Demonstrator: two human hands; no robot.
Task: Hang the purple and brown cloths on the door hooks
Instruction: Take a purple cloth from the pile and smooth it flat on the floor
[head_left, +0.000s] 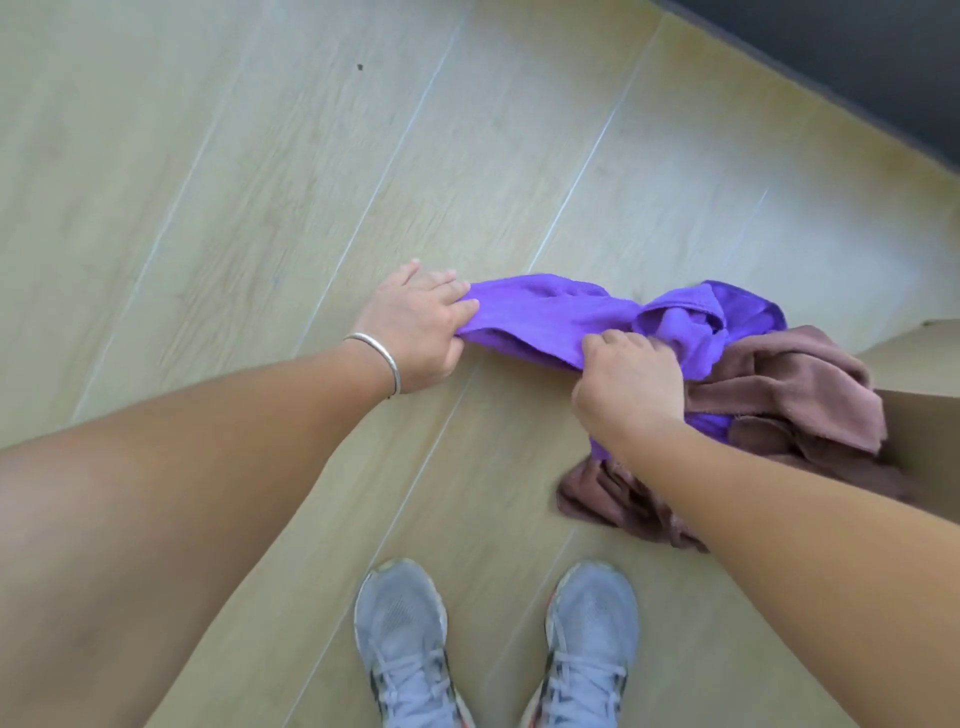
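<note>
Purple cloth (550, 317), soft and bunched, is stretched between a person's two bare hands, seen from above. The left hand (415, 332) grips one end of it, fingers curled over the fabric and thumb underneath. A thin silver bangle (376, 358) circles that wrist. The right hand (626, 384) pinches the cloth further along, knuckles up, fingers curled round a fold. Between the two hands the cloth runs as a loose band; past the right hand it gathers into a crumpled knot of folds.

A brown cloth (789, 395) lies bunched against that purple knot, touching it and partly overlapping it. Some of it drapes under the right forearm, and its lower edge hangs just below and to the right of the right hand. Whether the right hand also holds the brown cloth cannot be told, since the hand covers the spot.

Both cloths are held above a pale wooden floor (260, 182) of long planks with thin light seams. The floor stretches open to the left of the hands and ahead of them. At the top right corner a dark grey surface (857, 67) meets the floor along a straight slanting edge, well apart from the hands. Directly below the hands stand the person's two feet in grey laced shoes (400, 634), toes pointing forward.
</note>
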